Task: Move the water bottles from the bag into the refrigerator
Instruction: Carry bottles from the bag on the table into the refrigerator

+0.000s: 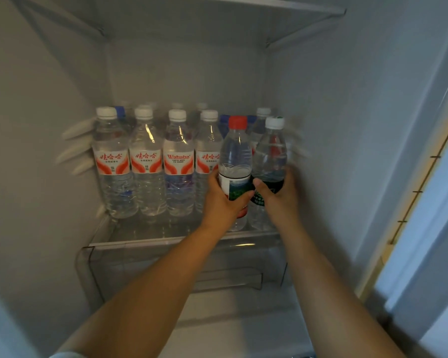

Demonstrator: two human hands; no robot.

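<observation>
Bottles (145, 161) labelled "Wahaha"; left hand (224, 200) grips red-capped bottle (235, 151).

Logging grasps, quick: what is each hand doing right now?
Left hand: grips the red-capped bottle.
Right hand: grips the white-capped bottle.

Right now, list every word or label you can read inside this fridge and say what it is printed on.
"Wahaha": red-and-white label of the third front-row clear plastic bottle.
"娃哈哈": the first, second and fourth front bottles' labels.
Smaller print there: blurred.
Red-capped bottle and white-capped bottle labels: unreadable.
</observation>
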